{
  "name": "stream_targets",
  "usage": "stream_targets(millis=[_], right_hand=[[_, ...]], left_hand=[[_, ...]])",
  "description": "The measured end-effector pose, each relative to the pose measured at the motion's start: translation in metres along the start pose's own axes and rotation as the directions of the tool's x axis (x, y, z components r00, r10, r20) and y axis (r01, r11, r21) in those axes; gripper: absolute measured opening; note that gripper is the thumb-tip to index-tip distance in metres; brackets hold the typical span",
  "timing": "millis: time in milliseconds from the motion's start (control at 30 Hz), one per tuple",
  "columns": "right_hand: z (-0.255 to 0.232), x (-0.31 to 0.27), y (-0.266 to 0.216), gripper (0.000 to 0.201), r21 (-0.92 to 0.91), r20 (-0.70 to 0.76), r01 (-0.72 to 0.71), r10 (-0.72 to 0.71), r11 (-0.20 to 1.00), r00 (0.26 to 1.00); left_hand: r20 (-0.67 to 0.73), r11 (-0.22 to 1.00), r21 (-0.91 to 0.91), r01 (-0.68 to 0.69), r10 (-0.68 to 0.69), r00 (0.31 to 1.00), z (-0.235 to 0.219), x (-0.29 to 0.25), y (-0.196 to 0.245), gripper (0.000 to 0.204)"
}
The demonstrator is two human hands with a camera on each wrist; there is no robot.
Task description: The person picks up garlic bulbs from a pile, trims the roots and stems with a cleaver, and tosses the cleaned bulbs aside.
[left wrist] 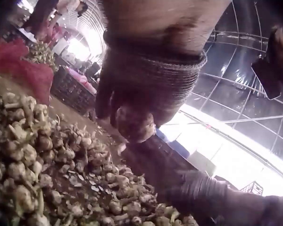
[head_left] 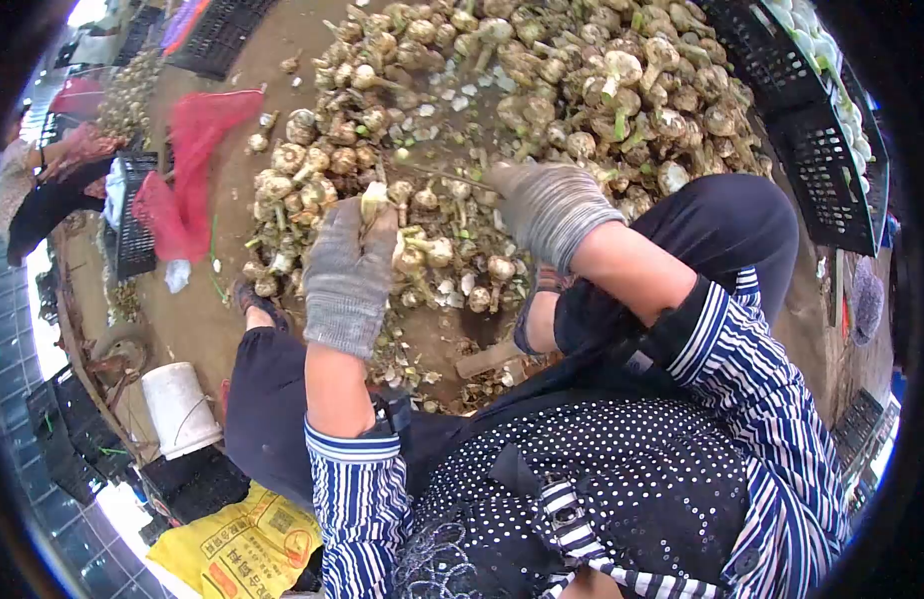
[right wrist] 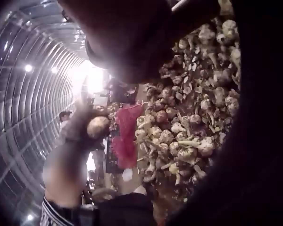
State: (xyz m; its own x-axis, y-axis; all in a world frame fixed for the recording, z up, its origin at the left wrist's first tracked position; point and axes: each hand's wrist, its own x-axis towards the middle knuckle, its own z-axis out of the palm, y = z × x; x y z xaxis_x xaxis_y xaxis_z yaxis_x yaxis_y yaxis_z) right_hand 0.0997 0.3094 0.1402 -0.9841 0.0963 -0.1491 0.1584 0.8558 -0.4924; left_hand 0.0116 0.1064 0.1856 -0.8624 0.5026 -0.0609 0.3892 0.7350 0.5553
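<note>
1. Garlic [head_left: 661, 110] is heaped under a huge arched roof [right wrist: 23, 103], with glaring light at the far end of the room.
2. Floor [head_left: 202, 329] looks like bare brown ground, gritty and littered. Most of the heap lies in front of the sitter and off to their right, and I reckon loose bulbs could roll if a foot [head_left: 545, 304] shifted into them.
3. Big black crate [head_left: 821, 130] on the right, tilted in view, with pale stuff in it. It's right beside the heap, so a knee swinging out might knock it. Red mesh [head_left: 197, 150] and a white bucket [head_left: 180, 409] are over on the left.
4. Left hand [head_left: 350, 285], in a gray knit glove, pinches one bulb [head_left: 375, 198] at the fingertips, held up over the heap. Round bulb, slack knit: a loose pinch could let it slip.
5. Right hand [head_left: 560, 212] is gloved too, but its fingertips are blurry, so I can't tell if they're pinching anything. A thin stick-like thing [head_left: 447, 179] points at them; if it's sharp, a careless swipe could nick the other glove.
6. Smallest stuff: papery scraps [head_left: 460, 103] between the bulbs.
</note>
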Motion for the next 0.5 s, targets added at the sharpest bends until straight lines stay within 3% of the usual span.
stream_targets(millis=[33, 67, 100, 133, 167, 200, 233, 267, 300, 367, 433, 467, 500], right_hand=[[0.004, 0.007, 0.005, 0.028, -0.039, 0.208, -0.131, 0.136, 0.991, 0.969], [-0.002, 0.007, -0.003, 0.028, -0.036, 0.202, -0.117, 0.122, 0.993, 0.972], [-0.013, 0.002, -0.014, 0.03, 0.054, 0.214, -0.195, 0.18, 0.979, 0.96], [-0.018, -0.002, -0.02, 0.032, 0.145, 0.235, -0.278, 0.24, 0.95, 0.942], [-0.012, -0.003, -0.022, 0.032, 0.154, 0.232, -0.274, 0.235, 0.949, 0.944], [-0.002, -0.003, -0.021, 0.031, 0.296, 0.206, -0.237, 0.181, 0.925, 0.962], [0.003, -0.003, -0.019, 0.031, 0.428, 0.168, -0.193, 0.132, 0.883, 0.977], [0.003, -0.003, -0.024, 0.031, 0.441, 0.158, -0.205, 0.149, 0.874, 0.976], [0.002, -0.004, -0.028, 0.031, 0.442, 0.154, -0.205, 0.151, 0.873, 0.976], [-0.002, -0.008, -0.035, 0.031, 0.469, 0.029, -0.138, 0.141, 0.873, 0.99], [-0.011, -0.014, -0.037, 0.027, 0.407, 0.014, -0.165, 0.174, 0.898, 0.985], [-0.011, -0.014, -0.035, 0.024, 0.355, 0.033, -0.171, 0.171, 0.919, 0.985], [-0.011, -0.015, -0.033, 0.021, 0.302, 0.052, -0.173, 0.165, 0.937, 0.985]], left_hand=[[-0.014, 1.0, 0.008, -0.003, 0.003, 1.0, -0.013, 0.002, -0.006, 0.03], [-0.115, 0.96, 0.21, -0.186, 0.214, 0.97, -0.026, 0.002, -0.009, 0.031], [-0.165, 0.848, 0.418, -0.327, 0.424, 0.89, -0.034, -0.002, -0.011, 0.032], [-0.217, 0.887, 0.41, -0.212, 0.32, 0.922, -0.038, -0.008, -0.009, 0.032], [-0.215, 0.883, 0.419, -0.212, 0.324, 0.921, -0.037, -0.013, -0.005, 0.032], [-0.306, 0.988, -0.149, -0.036, -0.011, 0.952, -0.033, -0.016, -0.003, 0.03], [-0.195, 0.73, -0.671, 0.126, -0.338, 0.921, -0.028, -0.018, 0.002, 0.029], [-0.146, 0.516, -0.852, 0.085, -0.39, 0.909, -0.021, -0.022, 0.016, 0.026], [-0.014, 0.348, -0.924, 0.16, -0.449, 0.894, -0.006, -0.023, 0.005, 0.031], [0.148, 0.136, -0.969, 0.207, -0.353, 0.924, 0.011, -0.03, 0.021, 0.038], [0.333, 0.094, -0.927, 0.362, -0.238, 0.913, 0.025, -0.029, 0.012, 0.047], [0.369, 0.113, -0.911, 0.397, -0.21, 0.906, 0.029, -0.029, 0.013, 0.05], [0.441, 0.205, -0.868, 0.452, -0.098, 0.892, 0.026, -0.027, 0.015, 0.056]])
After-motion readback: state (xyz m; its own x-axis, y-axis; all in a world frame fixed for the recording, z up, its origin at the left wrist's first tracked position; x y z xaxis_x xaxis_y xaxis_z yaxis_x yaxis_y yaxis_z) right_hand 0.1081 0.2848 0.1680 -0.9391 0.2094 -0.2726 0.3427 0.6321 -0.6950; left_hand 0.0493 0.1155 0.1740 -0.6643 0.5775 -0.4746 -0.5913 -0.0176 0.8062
